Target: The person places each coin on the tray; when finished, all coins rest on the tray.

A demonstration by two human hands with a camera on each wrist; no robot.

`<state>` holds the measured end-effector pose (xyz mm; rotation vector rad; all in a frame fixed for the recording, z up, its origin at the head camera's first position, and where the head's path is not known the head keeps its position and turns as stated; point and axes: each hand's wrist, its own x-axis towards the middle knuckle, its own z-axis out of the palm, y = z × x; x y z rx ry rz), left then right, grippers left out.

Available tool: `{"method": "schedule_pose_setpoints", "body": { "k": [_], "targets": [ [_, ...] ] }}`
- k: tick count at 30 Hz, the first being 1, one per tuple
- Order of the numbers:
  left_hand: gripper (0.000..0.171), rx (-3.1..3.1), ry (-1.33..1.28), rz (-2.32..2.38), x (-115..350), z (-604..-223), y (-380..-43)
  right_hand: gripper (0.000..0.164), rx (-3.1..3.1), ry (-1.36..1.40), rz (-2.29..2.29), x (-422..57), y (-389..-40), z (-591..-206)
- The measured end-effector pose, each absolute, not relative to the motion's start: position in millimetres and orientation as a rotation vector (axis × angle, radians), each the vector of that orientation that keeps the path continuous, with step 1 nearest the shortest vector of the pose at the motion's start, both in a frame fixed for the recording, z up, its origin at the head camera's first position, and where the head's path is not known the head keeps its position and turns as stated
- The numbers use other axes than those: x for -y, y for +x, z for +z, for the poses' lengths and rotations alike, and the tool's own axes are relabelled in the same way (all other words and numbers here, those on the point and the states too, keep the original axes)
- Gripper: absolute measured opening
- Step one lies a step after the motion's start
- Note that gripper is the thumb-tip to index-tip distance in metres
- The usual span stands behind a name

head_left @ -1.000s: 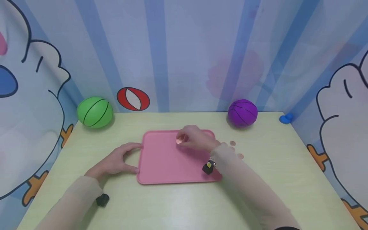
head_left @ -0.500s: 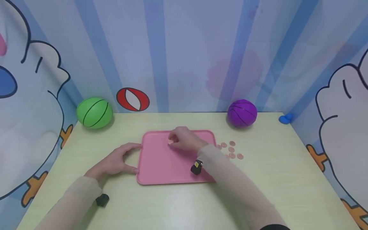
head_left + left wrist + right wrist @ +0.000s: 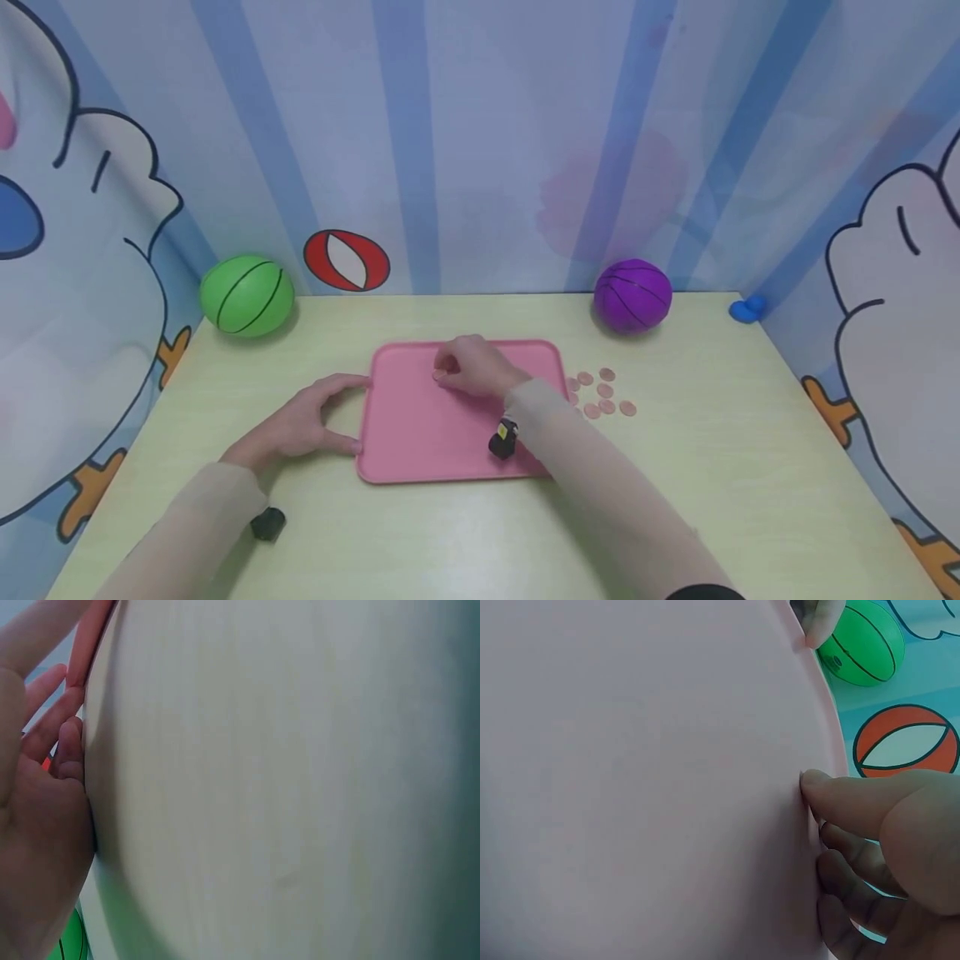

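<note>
- Coin (image 3: 438, 376), copper-coloured, is sitting in my right hand's (image 3: 478, 367) narrow pinch, above the pink tray's (image 3: 442, 446) far half.
- My left hand (image 3: 296, 419) is resting wide, touching the tray's left rim.
- Loose coins (image 3: 605, 390) are lying just right of the tray.
- Green ball (image 3: 247, 296) and purple ball (image 3: 633, 296) are standing farther back.

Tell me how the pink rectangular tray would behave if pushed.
The pink rectangular tray, probably plastic, looks fairly stiff, its sides running straight. Lying flat and low, it would likely slide rather than tip. The left hand touching its left side might check a push that way.
</note>
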<state>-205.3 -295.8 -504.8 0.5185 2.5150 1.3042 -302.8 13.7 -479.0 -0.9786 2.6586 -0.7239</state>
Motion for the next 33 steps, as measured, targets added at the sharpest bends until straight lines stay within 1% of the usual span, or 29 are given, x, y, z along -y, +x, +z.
{"method": "schedule_pose_setpoints", "body": {
  "k": [5, 15, 22, 25, 33],
  "targets": [
    [0.097, -2.514, 0.513, 1.307, 296, -504, -205, 0.010, -2.667, -0.967, -0.740, -15, -303, -480],
    [0.098, -2.534, 0.519, 1.274, 295, -505, -206, 0.007, -2.672, -0.985, -0.748, -16, -301, -478],
    [0.097, -2.536, 0.521, 1.271, 296, -504, -205, 0.011, -2.649, -0.964, -0.767, -18, -299, -476],
    [0.097, -2.534, 0.519, 1.274, 296, -504, -206, 0.014, -2.637, -0.963, -0.762, -20, -299, -474],
    [0.097, -2.509, 0.531, 1.303, 296, -505, -205, 0.031, -2.632, -1.020, -0.709, -34, -292, -469]
  ]
}}
